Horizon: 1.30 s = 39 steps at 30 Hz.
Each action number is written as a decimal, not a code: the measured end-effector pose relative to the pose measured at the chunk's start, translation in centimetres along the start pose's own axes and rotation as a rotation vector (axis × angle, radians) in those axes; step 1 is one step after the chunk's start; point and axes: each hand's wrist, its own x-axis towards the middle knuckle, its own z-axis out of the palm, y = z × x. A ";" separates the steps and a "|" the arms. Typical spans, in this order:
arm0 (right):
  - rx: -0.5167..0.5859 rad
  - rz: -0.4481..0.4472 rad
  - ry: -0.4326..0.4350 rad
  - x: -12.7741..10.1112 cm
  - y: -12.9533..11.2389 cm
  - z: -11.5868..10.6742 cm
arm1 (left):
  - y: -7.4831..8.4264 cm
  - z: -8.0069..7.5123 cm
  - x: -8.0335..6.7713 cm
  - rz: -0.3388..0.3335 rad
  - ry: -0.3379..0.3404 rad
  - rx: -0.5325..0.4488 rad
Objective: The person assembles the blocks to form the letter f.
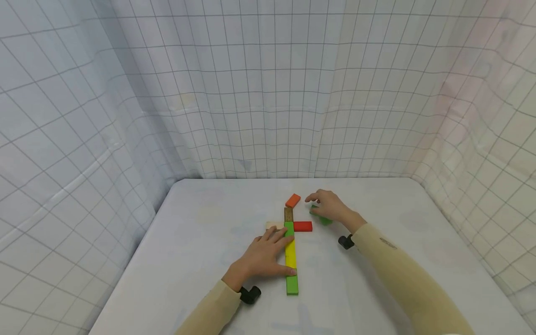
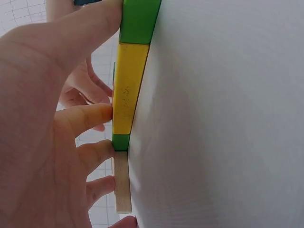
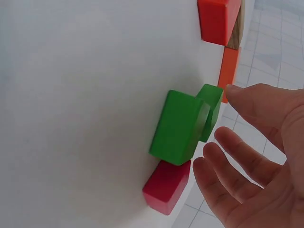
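Note:
My left hand (image 1: 265, 255) lies spread over a straight row of blocks, its fingertips on their top edges. In the row are a near green block (image 1: 292, 286), a yellow block (image 1: 290, 257), another green block (image 1: 289, 225) and a brown wooden block (image 1: 289, 214). A cream block (image 1: 274, 224) juts out left, partly under my fingers, and a red block (image 1: 303, 226) juts out right. Over two loose green blocks, a larger one (image 3: 178, 128) and a smaller one (image 3: 211, 109), hovers my right hand (image 1: 332, 207). Its thumb tip is right at the smaller one's corner, the fingers apart.
An orange block (image 1: 293, 200) lies at an angle beyond the brown one. In the right wrist view a crimson block (image 3: 166, 187) sits against the larger green one. The white table (image 1: 201, 223) is enclosed by grid-patterned curtains (image 1: 259, 93) at the back and sides.

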 end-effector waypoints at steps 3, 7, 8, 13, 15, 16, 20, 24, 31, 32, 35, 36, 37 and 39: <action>-0.005 0.013 0.000 -0.1 0.5 0.2 | -0.1 0.1 0.0 0.002 0.002 -0.007; 0.012 0.043 0.001 -0.3 1.0 0.3 | -0.1 0.2 0.1 0.007 0.011 -0.009; 0.013 0.049 0.000 -0.4 1.1 0.4 | -0.1 0.2 0.1 0.008 0.014 -0.010; 0.004 0.055 0.006 -0.5 1.3 0.8 | 0.0 0.0 -0.1 0.009 0.013 -0.003; -0.002 0.051 0.013 -0.5 1.2 0.8 | 0.0 0.0 -0.1 0.012 0.014 -0.001; -0.007 0.050 0.016 -0.5 1.2 0.9 | 0.0 0.0 -0.2 0.014 0.015 0.001; 0.004 0.071 0.029 -0.4 1.0 0.9 | 0.0 0.0 -0.2 0.014 0.015 0.007; 0.016 0.104 0.030 -0.5 0.8 1.0 | 0.0 0.0 -0.1 0.013 0.009 0.008; 0.032 0.121 0.045 -0.3 0.9 1.1 | -0.2 0.1 0.0 0.010 0.016 0.013; 0.031 0.122 0.046 -0.3 0.9 1.1 | -0.2 0.1 0.0 0.010 0.016 0.012; 0.025 0.128 0.047 -0.3 1.0 1.2 | -0.2 0.1 0.0 0.010 0.014 0.009; 0.023 0.131 0.047 -0.3 1.0 1.3 | -0.2 0.1 0.0 0.011 0.013 0.008; 0.022 0.132 0.046 -0.3 1.0 1.3 | -0.2 0.1 0.0 0.012 0.012 0.007; 0.020 0.138 0.047 -0.4 0.9 1.4 | -0.2 0.1 0.0 0.013 0.010 0.010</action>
